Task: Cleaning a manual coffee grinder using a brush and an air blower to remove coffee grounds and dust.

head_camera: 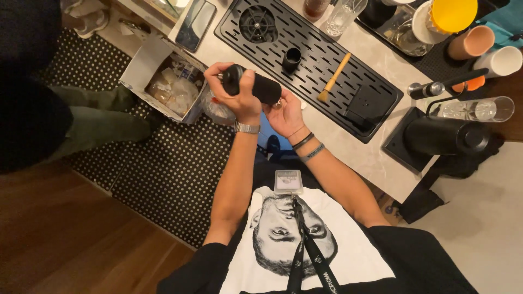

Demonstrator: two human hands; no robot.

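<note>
Gripping black grinder [256, 86]: left hand [239, 95] wrapped tight round its top, right hand [286, 114] cupping its base, above counter [348, 147].

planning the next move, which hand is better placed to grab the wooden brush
Probably right: the right hand is nearer the wooden brush and only cups the black grinder at its end; the left hand wraps its body.

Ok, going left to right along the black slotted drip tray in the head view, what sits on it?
Round rinser grid → small black cup → wooden brush → flat black square block.
</note>
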